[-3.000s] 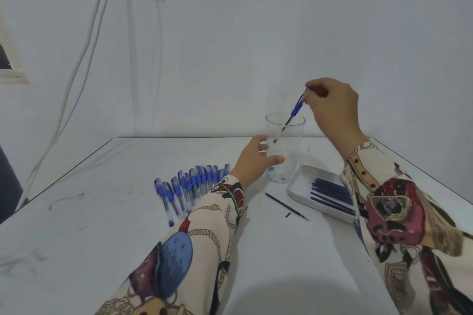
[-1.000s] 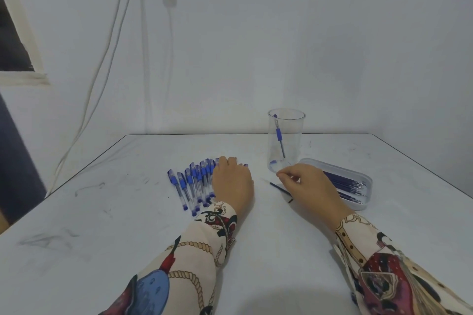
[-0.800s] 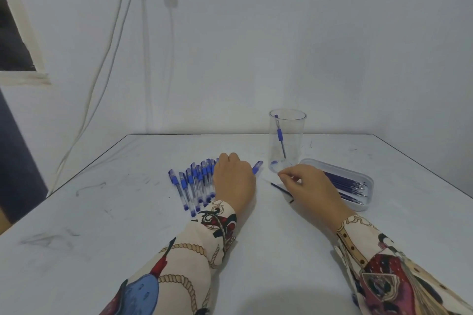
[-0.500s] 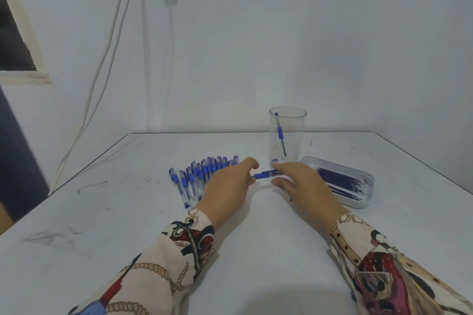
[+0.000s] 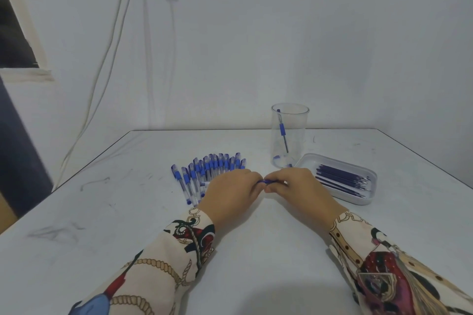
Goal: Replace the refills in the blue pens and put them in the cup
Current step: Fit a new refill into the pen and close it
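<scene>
Item: blue pen, one unit, in hand. You hold it level just above the counter, in front of the cup. Only a short blue stretch shows between your two sets of fingers; the rest is hidden.

Left hand: fingers curled, pinching one end of the pen. Right hand: fingers curled, pinching the other end. The fingertips of both nearly meet.

Step in hand, as judged: opening the pen to get the old refill out. To do it well:
- Hold the barrel steady with one hand and turn only the other; twist rather than pull, so small parts do not spring loose.
- Stay low over the counter, so that anything dropped lands near you.
- Which end is the tip cannot be told here; check before you twist.

Stock, untreated: row of blue pens, lying side by side on the counter, just beyond your left hand. Keep your wrist off them, or the row will scatter.

Stock, new: refills, dark and thin, lying lengthwise in a white tray just beside your right hand. Take one only, by its middle.

Receptacle: clear cup, upright, behind your hands and touching or nearly touching the tray. One finished pen leans inside it. The cup looks light and tall; lower the next pen in gently rather than dropping it.

Progress, as judged: early; most of the pens are not yet done.
</scene>
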A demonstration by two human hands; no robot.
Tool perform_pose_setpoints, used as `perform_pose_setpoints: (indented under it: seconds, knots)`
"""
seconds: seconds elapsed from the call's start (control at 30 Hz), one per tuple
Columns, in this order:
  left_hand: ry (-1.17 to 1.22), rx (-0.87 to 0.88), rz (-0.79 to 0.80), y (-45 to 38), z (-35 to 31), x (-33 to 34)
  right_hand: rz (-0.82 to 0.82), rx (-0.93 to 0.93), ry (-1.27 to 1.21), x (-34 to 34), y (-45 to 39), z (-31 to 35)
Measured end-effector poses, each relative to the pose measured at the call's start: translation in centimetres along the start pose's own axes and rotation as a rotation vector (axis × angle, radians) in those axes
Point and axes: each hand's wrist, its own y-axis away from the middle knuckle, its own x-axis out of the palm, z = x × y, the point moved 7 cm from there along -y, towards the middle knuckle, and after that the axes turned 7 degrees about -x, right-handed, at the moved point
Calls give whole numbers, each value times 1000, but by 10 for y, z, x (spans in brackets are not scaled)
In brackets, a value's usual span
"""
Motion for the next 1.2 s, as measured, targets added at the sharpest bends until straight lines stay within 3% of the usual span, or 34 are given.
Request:
perform_pose_setpoints:
  seconds: [0.27, 0.5, 0.77, 1.2]
  knots:
    - [-22, 37, -50, 2, 1, -9, 8, -2, -9, -6, 0, 3]
    - [-17, -5, 28, -1, 11, -4, 17, 34, 74, -5, -3, -8]
    - [20, -47, -35, -1, 25, -6, -194, 147, 198, -24, 4, -31]
    - [44, -66, -3, 2, 20, -6, 0, 3, 534, -1, -5, -24]
